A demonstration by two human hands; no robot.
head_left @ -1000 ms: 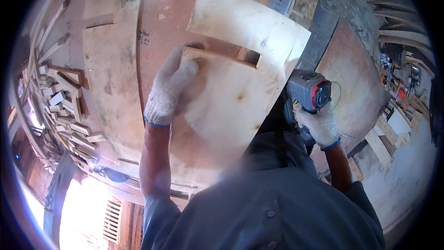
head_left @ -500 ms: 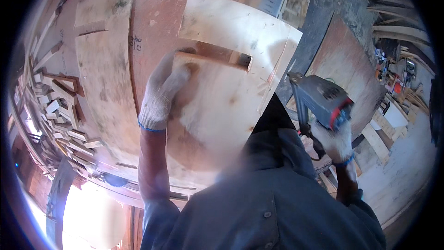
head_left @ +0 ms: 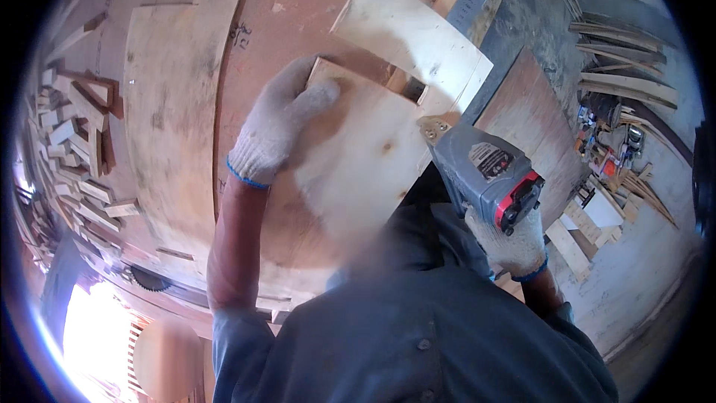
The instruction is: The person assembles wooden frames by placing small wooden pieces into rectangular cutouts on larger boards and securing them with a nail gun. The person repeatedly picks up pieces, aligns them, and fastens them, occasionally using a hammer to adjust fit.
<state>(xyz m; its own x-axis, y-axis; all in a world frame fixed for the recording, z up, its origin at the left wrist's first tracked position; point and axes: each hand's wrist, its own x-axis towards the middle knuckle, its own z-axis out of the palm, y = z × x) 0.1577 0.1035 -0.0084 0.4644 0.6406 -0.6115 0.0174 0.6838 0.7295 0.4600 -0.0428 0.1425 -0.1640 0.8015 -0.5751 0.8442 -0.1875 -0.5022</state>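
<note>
nail gun (head_left: 485, 172) against plywood piece (head_left: 365, 149)

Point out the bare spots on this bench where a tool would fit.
Bare bench lies between the long pale board and the notched plywood under the left hand. It is crowded at the left edge, with the offcut pile, and at the plywood's right, where the right hand holds the nailer.

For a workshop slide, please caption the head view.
Gloved left hand steadies a plywood piece while the right hand aims a grey nail gun.
</note>
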